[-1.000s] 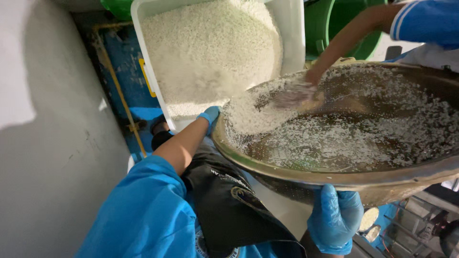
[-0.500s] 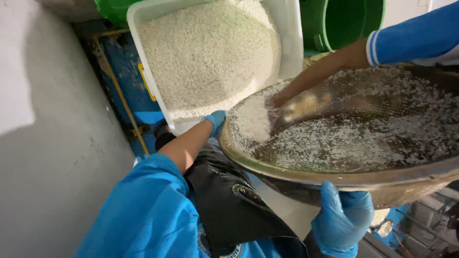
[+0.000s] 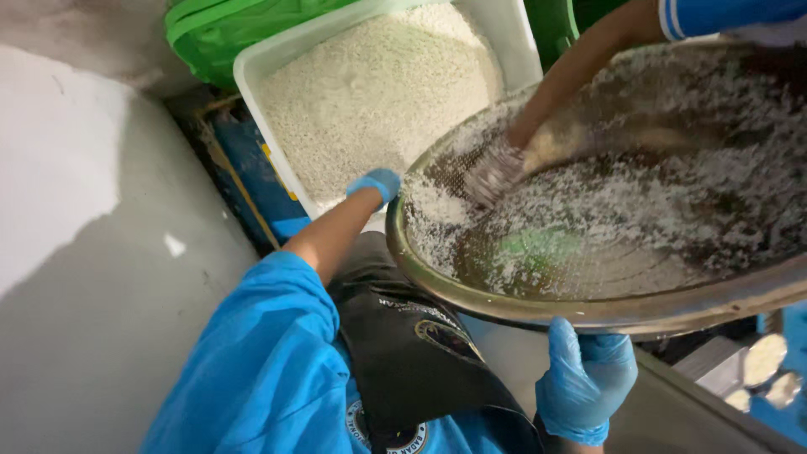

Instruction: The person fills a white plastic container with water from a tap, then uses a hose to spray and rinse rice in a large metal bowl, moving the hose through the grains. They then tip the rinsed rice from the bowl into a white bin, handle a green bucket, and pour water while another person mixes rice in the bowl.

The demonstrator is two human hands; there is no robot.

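Head view: a round metal sieve tilted over a white tub of white grains.
Left hand: blue-gloved, its grip clamped on the sieve's far-left rim.
Right hand: blue-gloved, its grip closed under the near rim.
Co-worker's hand: bare, pressed on the mesh, blurred.
Grains: scattered across the mesh, thickest at the left.
Doing it well: the sieve likely needed a steady tilt held over the tub, so nothing spilled toward the green bin.
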